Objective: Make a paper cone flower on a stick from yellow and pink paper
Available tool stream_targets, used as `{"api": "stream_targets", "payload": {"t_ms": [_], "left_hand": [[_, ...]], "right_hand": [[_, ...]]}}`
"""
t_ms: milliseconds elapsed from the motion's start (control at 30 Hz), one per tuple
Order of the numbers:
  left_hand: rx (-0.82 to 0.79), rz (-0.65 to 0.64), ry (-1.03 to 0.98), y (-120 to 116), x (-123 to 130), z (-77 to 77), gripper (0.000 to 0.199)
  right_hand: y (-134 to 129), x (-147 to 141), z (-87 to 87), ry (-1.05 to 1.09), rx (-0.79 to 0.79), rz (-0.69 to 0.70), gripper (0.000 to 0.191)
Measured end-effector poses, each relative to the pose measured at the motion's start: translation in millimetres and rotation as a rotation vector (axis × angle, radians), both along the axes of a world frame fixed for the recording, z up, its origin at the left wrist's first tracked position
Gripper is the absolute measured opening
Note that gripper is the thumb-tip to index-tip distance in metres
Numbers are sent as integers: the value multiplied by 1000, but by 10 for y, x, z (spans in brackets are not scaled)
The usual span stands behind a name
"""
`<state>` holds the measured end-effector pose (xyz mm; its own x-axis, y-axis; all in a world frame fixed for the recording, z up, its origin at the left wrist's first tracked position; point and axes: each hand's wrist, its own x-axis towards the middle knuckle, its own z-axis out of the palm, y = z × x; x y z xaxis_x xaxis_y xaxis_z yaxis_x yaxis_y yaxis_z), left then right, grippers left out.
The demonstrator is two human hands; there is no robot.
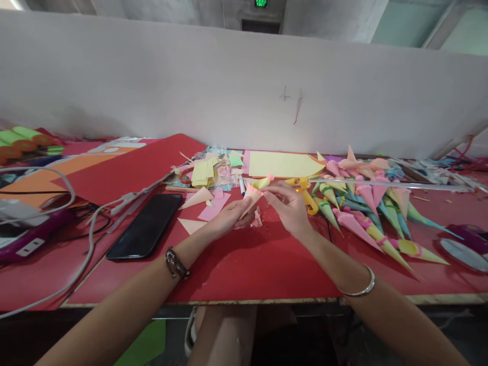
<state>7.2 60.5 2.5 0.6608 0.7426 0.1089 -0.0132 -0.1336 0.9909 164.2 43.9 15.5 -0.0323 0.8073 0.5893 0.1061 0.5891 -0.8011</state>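
Observation:
My left hand (pixel 238 213) is closed around a small peach paper cone (pixel 251 198), tilted with its wide end up. Pink trim runs round the cone's rim, and a yellow flap with a pink pom-pom (pixel 270 177) rises from its mouth. At the rim, the thumb and fingers of my right hand (pixel 288 206) pinch the edge; exactly what lies between the fingertips is partly hidden. Just behind my right hand lies a yellow glue gun (pixel 305 193). A marker (pixel 242 185) is beside the cone, and peach and pink paper pieces (pixel 215 204) lie left of it.
Many decorated paper cones (pixel 366 203) are heaped at the right. A black phone (pixel 147 226) lies left, near a white cable (pixel 92 239) and a purple power strip (pixel 36 239). Yellow sheets (pixel 285 164) and red card (pixel 141 168) lie toward the white partition (pixel 229 86).

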Motion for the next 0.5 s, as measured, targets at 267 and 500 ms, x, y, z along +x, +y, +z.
{"api": "stream_targets", "payload": {"t_ms": [267,500], "left_hand": [[-15,-19,-63,-12,17,26,48],[-20,-51,-52,-13,12,24,47]], "right_hand": [[30,4,-22,-8,-10,30,9],[32,13,-22,-15,-1,48,8]]}}
